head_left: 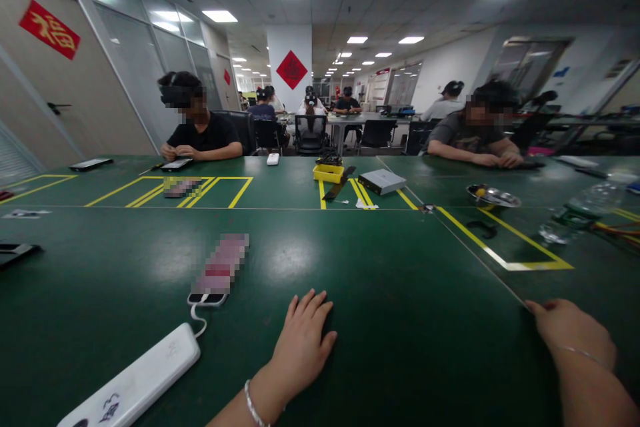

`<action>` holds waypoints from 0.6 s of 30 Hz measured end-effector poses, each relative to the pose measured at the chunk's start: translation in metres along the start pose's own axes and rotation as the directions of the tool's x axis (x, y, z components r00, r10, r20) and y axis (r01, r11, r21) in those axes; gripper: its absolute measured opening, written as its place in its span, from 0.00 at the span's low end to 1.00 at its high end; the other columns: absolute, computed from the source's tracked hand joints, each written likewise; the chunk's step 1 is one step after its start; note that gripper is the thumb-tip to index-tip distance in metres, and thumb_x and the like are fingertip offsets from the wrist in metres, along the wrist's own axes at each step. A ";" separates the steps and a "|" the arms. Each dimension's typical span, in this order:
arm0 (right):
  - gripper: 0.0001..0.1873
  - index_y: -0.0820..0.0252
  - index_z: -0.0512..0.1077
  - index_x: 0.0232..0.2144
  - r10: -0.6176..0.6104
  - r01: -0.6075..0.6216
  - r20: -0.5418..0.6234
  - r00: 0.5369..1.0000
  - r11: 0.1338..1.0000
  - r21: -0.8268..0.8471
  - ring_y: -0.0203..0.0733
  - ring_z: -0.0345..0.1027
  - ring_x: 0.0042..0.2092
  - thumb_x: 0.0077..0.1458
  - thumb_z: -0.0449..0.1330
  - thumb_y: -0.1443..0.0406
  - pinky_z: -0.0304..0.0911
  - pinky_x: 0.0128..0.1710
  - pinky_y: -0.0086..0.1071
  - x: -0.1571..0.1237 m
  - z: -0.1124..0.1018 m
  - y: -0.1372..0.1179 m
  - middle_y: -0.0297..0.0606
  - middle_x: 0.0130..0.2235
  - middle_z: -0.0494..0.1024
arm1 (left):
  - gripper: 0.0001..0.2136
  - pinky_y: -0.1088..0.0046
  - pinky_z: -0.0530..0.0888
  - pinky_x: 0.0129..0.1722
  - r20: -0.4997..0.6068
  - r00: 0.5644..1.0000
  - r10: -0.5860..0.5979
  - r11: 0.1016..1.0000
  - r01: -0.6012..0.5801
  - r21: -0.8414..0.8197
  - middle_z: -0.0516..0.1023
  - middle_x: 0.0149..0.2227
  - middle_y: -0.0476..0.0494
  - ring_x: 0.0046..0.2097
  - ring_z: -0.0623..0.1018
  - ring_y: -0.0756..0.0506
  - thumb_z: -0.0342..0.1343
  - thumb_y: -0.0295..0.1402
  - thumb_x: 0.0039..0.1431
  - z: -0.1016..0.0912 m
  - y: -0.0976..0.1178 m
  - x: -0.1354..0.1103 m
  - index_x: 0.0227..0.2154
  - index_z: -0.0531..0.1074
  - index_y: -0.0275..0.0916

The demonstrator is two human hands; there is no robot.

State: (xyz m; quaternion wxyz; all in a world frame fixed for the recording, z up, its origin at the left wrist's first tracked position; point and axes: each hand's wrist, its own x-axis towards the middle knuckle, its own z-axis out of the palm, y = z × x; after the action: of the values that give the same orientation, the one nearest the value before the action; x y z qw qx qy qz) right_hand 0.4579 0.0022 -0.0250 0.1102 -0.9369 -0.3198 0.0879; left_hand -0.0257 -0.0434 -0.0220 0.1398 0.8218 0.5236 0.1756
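Observation:
My left hand [305, 343] lies flat on the green table [400, 320], fingers stretched out, with nothing in it. To its left are a phone [223, 270] with a blurred screen and a long white power bank [135, 380]. A short white cable [197, 319] joins these two. At the right, my right hand [575, 333] rests on the table near a thin seam, its fingers curled under and its thumb pointing left. Whatever may be inside that hand is hidden from view.
Yellow tape [537, 265] marks areas across the table. Farther off are a yellow tray [329, 173], a grey box [381, 181], a metal bowl [494, 196] and a clear bottle [583, 210]. Two people sit opposite, one person [205, 123] at left and another [480, 130] at right.

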 end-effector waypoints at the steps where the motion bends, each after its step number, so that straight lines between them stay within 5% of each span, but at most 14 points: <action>1: 0.26 0.65 0.68 0.41 0.004 -0.004 0.011 1.000 1.000 -0.007 0.58 0.62 0.42 0.43 0.50 0.54 0.52 0.26 0.40 -0.001 -0.001 -0.001 0.60 0.37 0.68 | 0.21 0.50 0.49 0.55 0.000 1.000 0.000 1.000 0.000 -0.003 0.57 0.57 0.45 0.58 0.53 0.40 0.47 0.35 0.53 0.000 0.000 0.000 0.52 0.57 0.44; 11: 0.17 0.64 0.74 0.28 -0.102 0.101 -0.020 0.995 0.994 -0.041 0.58 0.66 0.36 0.39 0.51 0.60 0.52 0.25 0.42 0.003 -0.001 -0.006 0.62 0.33 0.69 | 0.20 0.49 0.49 0.55 -0.002 1.000 -0.007 1.000 0.007 -0.022 0.58 0.56 0.44 0.58 0.54 0.40 0.47 0.35 0.54 0.000 0.001 0.001 0.51 0.59 0.44; 18: 0.20 0.65 0.71 0.34 -0.042 0.040 -0.030 0.999 0.997 -0.062 0.58 0.66 0.37 0.42 0.51 0.58 0.54 0.23 0.38 -0.005 -0.002 -0.006 0.59 0.33 0.69 | 0.19 0.51 0.50 0.55 -0.012 1.000 0.002 1.000 -0.003 -0.030 0.59 0.56 0.46 0.58 0.55 0.41 0.46 0.35 0.54 -0.003 0.002 0.000 0.50 0.59 0.44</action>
State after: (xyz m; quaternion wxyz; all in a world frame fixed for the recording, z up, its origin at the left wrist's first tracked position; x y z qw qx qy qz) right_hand 0.4510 0.0031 -0.0208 0.0879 -0.9344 -0.3397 0.0612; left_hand -0.0251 -0.0438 -0.0189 0.1487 0.8192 0.5208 0.1886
